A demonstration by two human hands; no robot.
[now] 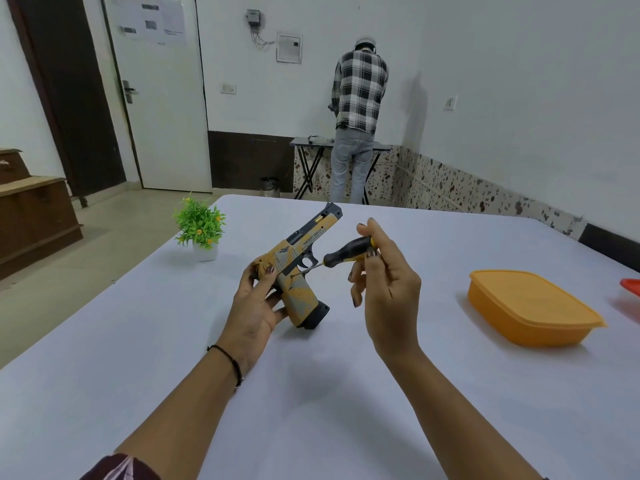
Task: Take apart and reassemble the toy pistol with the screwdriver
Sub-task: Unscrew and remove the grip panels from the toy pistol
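Note:
An orange-and-grey toy pistol (298, 258) stands upright on its black magazine base on the white table (311, 393), barrel pointing up and away. My left hand (258, 299) grips the back of its handle, thumb on the rear of the slide. My right hand (384, 271) pinches the black-and-yellow handle of a screwdriver (346, 253) between fingertips and thumb. The thin metal shaft slants down to the left, and its tip touches the grip just below the trigger guard.
An orange lidded plastic box (530, 306) sits on the table to the right, with a red object (631, 287) at the frame's right edge. A small potted green plant (201, 226) stands at the far left of the table. A person in a checked shirt (358, 116) stands at a folding table by the wall.

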